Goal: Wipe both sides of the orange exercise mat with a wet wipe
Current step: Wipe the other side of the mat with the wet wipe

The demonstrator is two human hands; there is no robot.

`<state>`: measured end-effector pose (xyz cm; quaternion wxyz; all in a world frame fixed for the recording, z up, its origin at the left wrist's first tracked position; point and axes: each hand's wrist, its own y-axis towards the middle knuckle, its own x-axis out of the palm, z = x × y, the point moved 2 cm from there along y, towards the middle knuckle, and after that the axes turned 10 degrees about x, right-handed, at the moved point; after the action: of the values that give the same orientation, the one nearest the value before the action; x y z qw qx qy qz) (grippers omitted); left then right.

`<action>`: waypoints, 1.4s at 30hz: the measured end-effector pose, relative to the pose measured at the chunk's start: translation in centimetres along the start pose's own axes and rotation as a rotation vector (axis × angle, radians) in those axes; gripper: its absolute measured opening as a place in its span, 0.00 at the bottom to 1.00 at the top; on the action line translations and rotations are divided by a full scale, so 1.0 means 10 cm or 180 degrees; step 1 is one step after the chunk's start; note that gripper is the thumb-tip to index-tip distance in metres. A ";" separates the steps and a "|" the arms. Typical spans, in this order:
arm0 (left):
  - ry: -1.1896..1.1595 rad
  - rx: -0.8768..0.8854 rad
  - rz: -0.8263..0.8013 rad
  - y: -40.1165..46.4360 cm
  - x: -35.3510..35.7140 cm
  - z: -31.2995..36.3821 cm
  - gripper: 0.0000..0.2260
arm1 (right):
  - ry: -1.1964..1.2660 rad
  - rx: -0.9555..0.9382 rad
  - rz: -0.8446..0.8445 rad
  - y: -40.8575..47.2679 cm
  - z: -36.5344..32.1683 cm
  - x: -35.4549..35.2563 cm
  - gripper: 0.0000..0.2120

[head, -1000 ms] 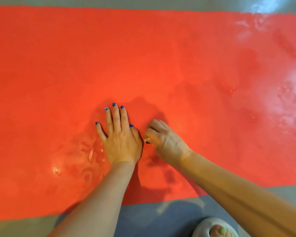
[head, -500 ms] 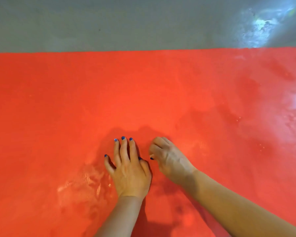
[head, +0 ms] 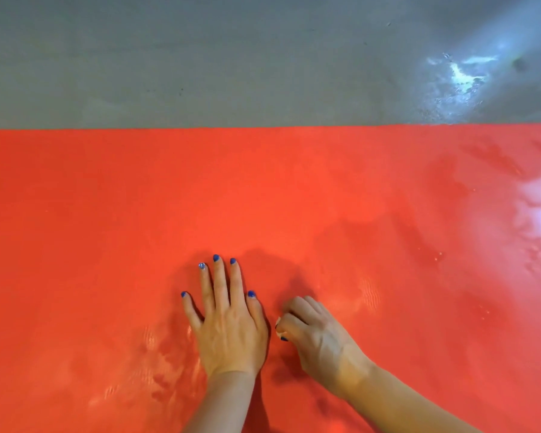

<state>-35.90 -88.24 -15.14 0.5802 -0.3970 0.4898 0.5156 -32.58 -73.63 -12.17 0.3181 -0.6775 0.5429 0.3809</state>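
The orange exercise mat lies flat across the grey floor and fills the lower two thirds of the view. My left hand presses flat on the mat with straight, spread fingers. Just to its right, my right hand has its fingers curled round a small balled-up wet wipe; only a pale bit of the wipe shows between thumb and fingers. Wet, shiny streaks show on the mat left of my left hand and toward the right edge.
Bare grey floor runs beyond the mat's far edge, with a bright wet-looking glare patch at the upper right.
The view has tilted up, so both hands sit lower in the frame and more grey floor shows beyond the mat. My hands keep the same pose side by side.
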 end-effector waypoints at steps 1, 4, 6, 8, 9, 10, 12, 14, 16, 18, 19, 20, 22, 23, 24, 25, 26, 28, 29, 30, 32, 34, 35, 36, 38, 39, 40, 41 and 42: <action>0.0000 0.0007 0.0010 0.00 0.00 0.00 0.28 | 0.0015 -0.0023 -0.0017 0.00 -0.02 0.01 0.15; -0.0012 0.0023 0.0065 0.00 0.00 0.00 0.27 | -0.0050 -0.0203 -0.0178 -0.01 0.03 -0.09 0.09; -0.0032 0.0027 0.0099 0.01 -0.02 0.01 0.27 | -0.0106 -0.0045 0.0016 -0.01 0.28 -0.26 0.05; -0.0024 0.0010 0.0090 0.02 -0.02 0.01 0.27 | 0.0087 0.0312 0.0424 -0.02 0.53 -0.42 0.05; -0.0001 0.0005 0.0061 0.02 -0.02 0.02 0.27 | 0.0164 0.0413 0.0574 -0.03 0.58 -0.44 0.05; 0.0028 0.0016 0.0034 0.02 -0.03 0.03 0.27 | 0.0188 0.0470 0.0680 -0.02 0.57 -0.42 0.06; 0.0061 0.0057 0.0008 0.02 -0.04 0.03 0.27 | 0.0243 0.0502 0.0718 0.08 0.43 -0.30 0.06; 0.0044 0.0056 0.0060 0.04 -0.04 0.04 0.28 | 0.0270 0.0443 0.0593 0.27 0.31 -0.20 0.06; 0.0041 0.0025 0.0163 0.05 -0.05 0.05 0.28 | 0.0157 0.0390 0.0432 0.48 0.27 -0.17 0.10; 0.0022 0.0017 0.0239 0.05 -0.05 0.04 0.28 | -0.0015 0.0342 0.0291 0.61 0.25 -0.14 0.15; 0.0003 0.0023 0.0275 0.06 -0.04 0.04 0.28 | -0.0069 0.0313 0.0247 0.64 0.25 -0.13 0.17; 0.0004 0.0043 0.0305 0.07 -0.04 0.03 0.28 | -0.0075 0.0291 0.0244 0.66 0.24 -0.13 0.18; 0.0035 0.0091 0.0361 0.10 -0.04 0.02 0.28 | 0.0013 0.0317 0.0285 0.66 0.24 -0.13 0.19; 0.0053 0.0100 0.0412 0.14 -0.04 0.01 0.27 | 0.0036 0.0324 0.0296 0.65 0.24 -0.15 0.17; 0.0072 0.0093 0.0485 0.18 -0.04 0.01 0.25 | 0.0028 0.0312 0.0322 0.65 0.23 -0.16 0.15; 0.0075 0.0075 0.0541 0.23 -0.04 0.01 0.23 | 0.0014 0.0285 0.0339 0.64 0.23 -0.17 0.11; 0.0054 0.0041 0.0550 0.27 -0.05 0.00 0.22 | 0.0005 0.0272 0.0320 0.63 0.22 -0.18 0.06; -0.0039 -0.0002 0.0504 0.35 -0.06 0.01 0.22 | 0.0028 0.0276 0.0312 0.62 0.20 -0.17 0.06; -0.0068 0.0030 0.0468 0.37 -0.05 0.02 0.24 | 0.0047 0.0277 0.0340 0.60 0.20 -0.17 0.06; -0.0083 0.0078 0.0413 0.37 -0.04 0.03 0.26 | 0.0069 0.0283 0.0380 0.59 0.20 -0.16 0.05; -0.0091 0.0157 0.0271 0.38 -0.02 0.04 0.28 | 0.0097 0.0305 0.0457 0.57 0.20 -0.14 0.05; -0.0045 0.0171 0.0183 0.40 -0.01 0.01 0.29 | 0.0047 0.0277 0.0460 0.56 0.18 -0.12 0.08; -0.0033 0.0171 0.0176 0.41 0.01 0.01 0.29 | -0.0040 0.0211 0.0475 0.55 0.19 -0.13 0.07; -0.0030 0.0173 0.0170 0.41 0.01 0.02 0.29 | -0.0152 0.0139 0.0485 0.53 0.22 -0.17 0.06; -0.0040 0.0156 0.0143 0.40 0.01 0.03 0.29 | -0.0308 0.0131 0.0527 0.47 0.35 -0.29 0.09; -0.0048 0.0152 0.0130 0.40 0.00 0.04 0.28 | -0.0285 0.0234 0.0619 0.42 0.45 -0.36 0.11; -0.0054 0.0145 0.0125 0.41 0.00 0.04 0.28 | -0.0177 0.0400 0.0720 0.36 0.54 -0.42 0.11; -0.0059 0.0144 0.0119 0.42 0.00 0.04 0.28 | -0.0047 0.0564 0.0851 0.31 0.63 -0.47 0.11; -0.0059 0.0143 0.0100 0.42 0.00 0.04 0.28 | 0.0085 0.0725 0.0987 0.28 0.67 -0.48 0.11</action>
<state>-39.99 -87.23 -14.86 0.5853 -0.3714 0.5020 0.5171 -37.02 -66.18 -11.51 0.3230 -0.5503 0.6846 0.3524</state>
